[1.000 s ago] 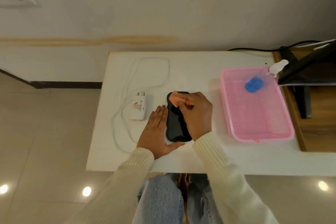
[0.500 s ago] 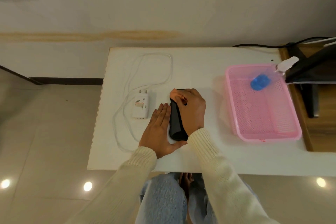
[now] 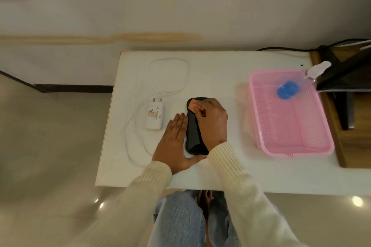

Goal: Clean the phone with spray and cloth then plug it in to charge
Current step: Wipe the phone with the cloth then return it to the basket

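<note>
A right hand (image 3: 212,122) pinches a peach cloth (image 3: 193,106) against a black phone (image 3: 193,136) on the bench (image 3: 220,70), while the left hand (image 3: 173,146) lies spread flat alongside.

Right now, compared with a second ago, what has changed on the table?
The right hand, gripping the cloth, slid slightly left over the phone, covering more of it. The left hand stays flat against the phone's left edge; charger, spray bottle and pink tray unmoved.

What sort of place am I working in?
Probably a home or small office room: white table against a plain wall, glossy tiled floor, and a wooden desk with a black cable.
</note>
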